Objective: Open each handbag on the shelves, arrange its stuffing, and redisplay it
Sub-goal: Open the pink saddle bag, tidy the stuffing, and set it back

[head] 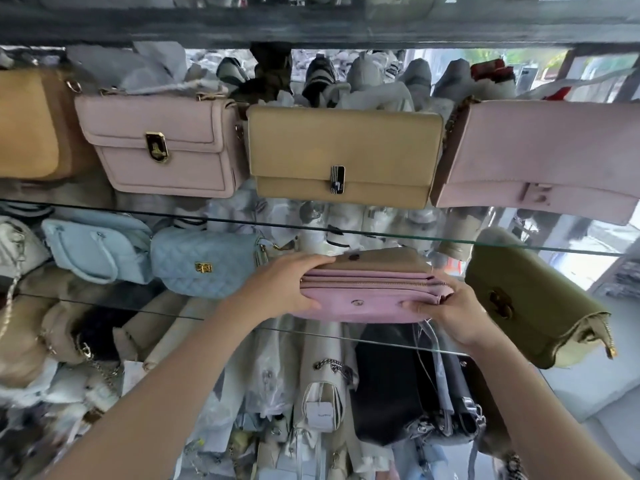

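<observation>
So we've got the pink handbag [363,306] held at both ends, right at the near edge of the glass shelf [329,336]. Our left grip [280,285] curls over its top left corner. Our right grip [450,313] holds the right end, thumb on the front. A zipper runs along the top and there's a snap stud on the front. The quilted blue bag [204,261] sits just left, and the olive bag [530,303] is tilted off to the right. On the shelf above, the tan bag [346,150] stands between two pale pink ones.
</observation>
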